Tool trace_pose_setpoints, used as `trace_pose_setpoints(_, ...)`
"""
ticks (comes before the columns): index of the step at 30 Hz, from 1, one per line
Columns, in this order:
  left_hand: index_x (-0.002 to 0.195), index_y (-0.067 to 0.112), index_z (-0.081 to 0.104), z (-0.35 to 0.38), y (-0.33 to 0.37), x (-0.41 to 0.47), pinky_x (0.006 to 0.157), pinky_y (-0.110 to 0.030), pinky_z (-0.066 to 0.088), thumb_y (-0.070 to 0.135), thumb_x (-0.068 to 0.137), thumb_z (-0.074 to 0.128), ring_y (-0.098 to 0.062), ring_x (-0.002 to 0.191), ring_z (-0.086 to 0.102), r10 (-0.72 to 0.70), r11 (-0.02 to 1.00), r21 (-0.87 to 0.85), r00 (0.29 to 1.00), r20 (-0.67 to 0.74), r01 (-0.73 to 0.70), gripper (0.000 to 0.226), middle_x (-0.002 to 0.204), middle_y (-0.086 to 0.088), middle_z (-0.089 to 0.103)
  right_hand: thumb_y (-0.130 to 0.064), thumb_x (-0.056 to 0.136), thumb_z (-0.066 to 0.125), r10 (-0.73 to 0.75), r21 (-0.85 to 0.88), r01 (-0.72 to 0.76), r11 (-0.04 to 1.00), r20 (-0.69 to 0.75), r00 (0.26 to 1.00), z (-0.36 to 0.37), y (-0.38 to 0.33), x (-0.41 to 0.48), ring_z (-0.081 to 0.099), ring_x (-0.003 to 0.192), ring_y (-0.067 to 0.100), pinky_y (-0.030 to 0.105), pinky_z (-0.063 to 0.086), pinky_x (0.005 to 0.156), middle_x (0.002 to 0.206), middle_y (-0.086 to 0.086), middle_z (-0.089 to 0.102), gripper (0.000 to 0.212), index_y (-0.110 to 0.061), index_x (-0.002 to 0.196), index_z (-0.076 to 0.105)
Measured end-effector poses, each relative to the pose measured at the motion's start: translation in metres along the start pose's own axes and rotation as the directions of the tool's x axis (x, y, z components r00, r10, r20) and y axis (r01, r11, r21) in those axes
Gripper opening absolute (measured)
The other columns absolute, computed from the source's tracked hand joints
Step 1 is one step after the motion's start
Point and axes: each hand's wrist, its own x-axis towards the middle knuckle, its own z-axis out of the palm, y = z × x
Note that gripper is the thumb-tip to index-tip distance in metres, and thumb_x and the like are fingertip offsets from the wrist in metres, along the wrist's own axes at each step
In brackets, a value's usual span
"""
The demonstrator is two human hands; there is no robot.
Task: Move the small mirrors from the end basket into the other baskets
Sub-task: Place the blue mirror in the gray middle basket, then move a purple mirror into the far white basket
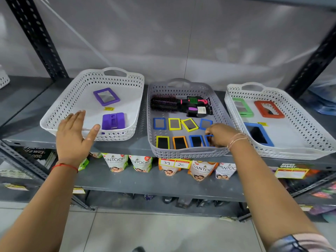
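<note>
Shelf (127,146): grey metal, 3 baskets side by side on it.
Left basket (60,113): white; purple mirror (106,96) face up near the back, purple block (113,121) at the front, yellow tag (108,108) between them.
Mid basket (183,153): grey; hairbrushes (179,105) across the back. Small mirrors in 2 rows, back row: blue (159,123), yellow (174,124), yellow tilted (189,124), blue (205,124). Front row: yellow (162,142), orange (179,142), blue (196,141), plus blue small mirror (208,140) at the row's right end.
Right basket (283,151): white; green mirror (242,107), red mirror (269,109), big blue mirror (259,134).
Left hand (73,137): flat, fingers spread, released, over left basket's front rim w/ thumb on the rim.
Right hand (221,135): inside mid basket, fingers curled round that end blue small mirror, pinching its frame.
Below: soap pouches (140,162), price tags (174,163).
</note>
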Motion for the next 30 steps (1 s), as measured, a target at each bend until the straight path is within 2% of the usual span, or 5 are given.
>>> trace_pose_setpoints(10, 0.131, 0.001, 0.042, -0.006, 0.003, -0.002, 0.109, -0.050, 0.021, 0.070, 0.080, 0.021, -0.040, 0.129, 0.033, -0.006, 1.000, -0.018, 0.999, 0.036, 0.007, 0.089, 0.136, -0.025, 0.046, 0.005, 0.082, 0.061, 0.072, 0.164, -0.073, 0.984, 0.010, 0.997, -0.033, -0.010, -0.018, 0.056, 0.119, 0.030, 0.037, 0.045, 0.100, 0.136, 0.015, 0.054, 0.064, -0.011, 0.140, 0.039)
trace_pose_setpoints(14, 0.133, 0.003, 0.040, -0.008, 0.004, -0.001, 0.110, -0.051, 0.020, 0.077, 0.077, 0.014, -0.039, 0.131, 0.030, -0.014, 0.999, -0.047, 0.998, 0.056, 0.016, 0.096, 0.138, -0.023, 0.044, -0.027, 0.078, 0.073, -0.163, 0.201, 0.233, 0.951, -0.314, 0.935, -0.076, -0.045, -0.018, 0.044, 0.131, 0.024, 0.032, 0.034, 0.108, 0.144, 0.009, 0.047, 0.069, -0.014, 0.139, 0.043)
trace_pose_setpoints(16, 0.134, 0.003, 0.039, -0.009, 0.002, 0.000, 0.110, -0.053, 0.019, 0.078, 0.077, 0.014, -0.038, 0.132, 0.029, -0.017, 0.998, -0.058, 0.998, 0.062, 0.020, 0.098, 0.139, -0.023, 0.043, -0.035, 0.081, 0.068, -0.306, 0.197, 0.394, 0.898, -0.366, 0.879, -0.090, -0.076, -0.004, 0.034, 0.139, 0.019, 0.026, 0.025, 0.113, 0.151, 0.007, 0.037, 0.074, -0.012, 0.143, 0.035)
trace_pose_setpoints(22, 0.134, 0.003, 0.038, -0.007, 0.003, 0.001, 0.110, -0.053, 0.020, 0.078, 0.076, 0.012, -0.037, 0.133, 0.028, -0.020, 0.997, -0.073, 0.998, 0.055, 0.024, 0.099, 0.140, -0.022, 0.041, -0.041, 0.084, 0.062, -0.554, 0.132, 0.568, 0.812, -0.130, 0.822, -0.090, -0.174, 0.065, 0.001, 0.147, 0.019, 0.027, 0.003, 0.119, 0.160, 0.009, -0.001, 0.094, -0.007, 0.149, 0.004)
trace_pose_setpoints(30, 0.135, 0.005, 0.038, -0.005, -0.011, 0.002, 0.111, -0.040, 0.013, 0.071, 0.083, 0.018, -0.025, 0.135, 0.024, 0.025, 0.995, -0.098, 1.000, -0.008, -0.025, 0.086, 0.141, -0.018, 0.040, -0.049, 0.074, 0.071, -0.611, 0.077, 0.606, 0.792, 0.108, 0.784, -0.076, -0.240, 0.120, 0.010, 0.147, 0.018, 0.025, 0.010, 0.118, 0.160, 0.005, 0.005, 0.108, -0.009, 0.149, 0.004)
